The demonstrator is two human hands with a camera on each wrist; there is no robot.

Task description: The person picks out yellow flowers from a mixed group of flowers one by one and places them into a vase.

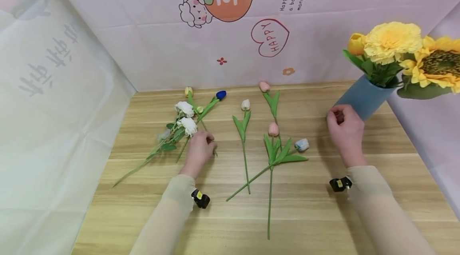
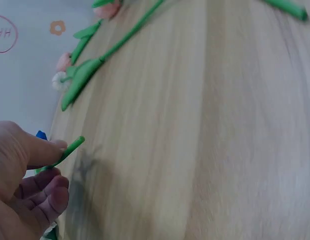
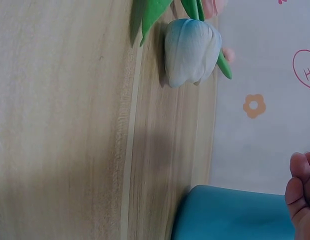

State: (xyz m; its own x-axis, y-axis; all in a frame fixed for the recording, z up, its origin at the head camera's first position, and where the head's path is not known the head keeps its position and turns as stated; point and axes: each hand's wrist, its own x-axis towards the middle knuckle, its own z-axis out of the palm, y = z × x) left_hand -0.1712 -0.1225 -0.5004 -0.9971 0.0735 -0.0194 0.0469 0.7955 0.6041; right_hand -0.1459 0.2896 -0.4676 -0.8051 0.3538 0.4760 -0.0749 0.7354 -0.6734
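Observation:
My left hand (image 1: 199, 149) pinches a thin green stem (image 2: 72, 149) between thumb and forefinger. In the head view this stem runs up toward a pale yellow tulip (image 1: 188, 92). Just beside that hand lie white flowers (image 1: 187, 126) on a leafy stem and a blue tulip (image 1: 221, 95). My right hand (image 1: 346, 131) is at the near side of a blue vase (image 1: 364, 99), fingers loosely curled, nothing seen in them. The vase holds a yellow carnation (image 1: 393, 42), a yellow tulip (image 1: 356, 44) and a sunflower (image 1: 443, 63).
Between the hands lie a white tulip (image 1: 245, 105), two pink tulips, one nearer (image 1: 273, 129) and one farther (image 1: 264, 86), and a pale blue-white tulip (image 1: 302, 144), some stems crossing. A printed cloth (image 1: 161, 55) hangs along the back edge of the wooden table (image 1: 223, 227).

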